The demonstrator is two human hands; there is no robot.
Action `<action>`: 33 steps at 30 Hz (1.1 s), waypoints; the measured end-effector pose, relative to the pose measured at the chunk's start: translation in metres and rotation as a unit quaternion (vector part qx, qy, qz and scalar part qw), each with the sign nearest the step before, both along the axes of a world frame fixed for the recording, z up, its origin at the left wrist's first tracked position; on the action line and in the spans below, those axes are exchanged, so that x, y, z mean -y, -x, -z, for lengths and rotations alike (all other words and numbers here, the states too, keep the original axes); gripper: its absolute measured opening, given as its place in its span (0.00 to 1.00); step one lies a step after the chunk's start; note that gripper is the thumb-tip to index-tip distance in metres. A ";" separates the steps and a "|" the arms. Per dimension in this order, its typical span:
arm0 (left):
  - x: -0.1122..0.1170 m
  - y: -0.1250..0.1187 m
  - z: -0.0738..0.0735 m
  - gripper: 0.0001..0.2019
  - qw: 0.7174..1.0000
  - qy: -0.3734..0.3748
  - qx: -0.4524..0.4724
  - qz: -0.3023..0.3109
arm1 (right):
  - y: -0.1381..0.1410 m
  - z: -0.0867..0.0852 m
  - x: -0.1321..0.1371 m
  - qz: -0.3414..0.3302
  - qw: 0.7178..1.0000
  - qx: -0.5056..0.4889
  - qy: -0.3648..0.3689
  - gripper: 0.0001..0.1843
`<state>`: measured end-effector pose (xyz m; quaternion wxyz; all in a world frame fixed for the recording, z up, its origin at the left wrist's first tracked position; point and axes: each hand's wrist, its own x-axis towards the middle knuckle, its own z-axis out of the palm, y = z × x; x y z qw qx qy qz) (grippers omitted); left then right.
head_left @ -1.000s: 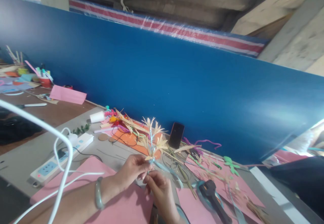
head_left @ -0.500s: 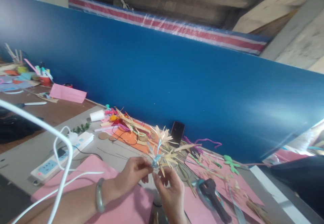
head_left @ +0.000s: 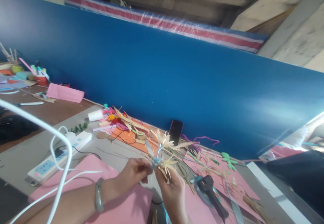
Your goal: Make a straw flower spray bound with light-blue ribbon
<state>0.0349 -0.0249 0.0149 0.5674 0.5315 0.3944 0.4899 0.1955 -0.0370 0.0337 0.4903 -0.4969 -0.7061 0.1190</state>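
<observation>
Over the pink paper, both hands meet at a handmade flower spray [head_left: 162,139] of pale, husk-like petals, its stem wrapped in light blue tape. My left hand [head_left: 135,171], with a jade-coloured bangle [head_left: 99,195] on the wrist, pinches the wrapped stem from the left. My right hand [head_left: 172,192] has thumb and fingers closed at the stem just below the lower bloom. A light blue strip shows beneath the right hand, near the bottom edge. The exact spot where the fingertips grip is partly hidden by the petals and fingers.
A white cable [head_left: 64,137] crosses the left foreground near a power strip [head_left: 59,158]. Right of my hands, a black handled tool [head_left: 214,197] lies over a round blue item. Behind stand a phone [head_left: 176,132] and a blue partition [head_left: 162,75]. Dried strips litter orange paper [head_left: 124,137].
My right fingers have moved up and closed in on the stem beside the left fingers. The flower spray has turned slightly, and the view has shifted a little.
</observation>
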 end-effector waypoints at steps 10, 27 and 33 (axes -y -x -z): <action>-0.004 -0.001 0.004 0.08 0.998 0.009 0.037 0.040 | -0.002 0.003 -0.001 -0.020 0.998 -0.027 0.044 0.17; -0.004 0.003 -0.002 0.09 0.995 0.002 0.054 0.082 | 0.001 0.006 -0.007 -0.138 0.921 -0.270 0.244 0.22; -0.005 0.003 -0.001 0.10 0.994 -0.001 0.051 0.097 | 0.006 -0.004 -0.001 -0.151 0.871 -0.358 0.300 0.23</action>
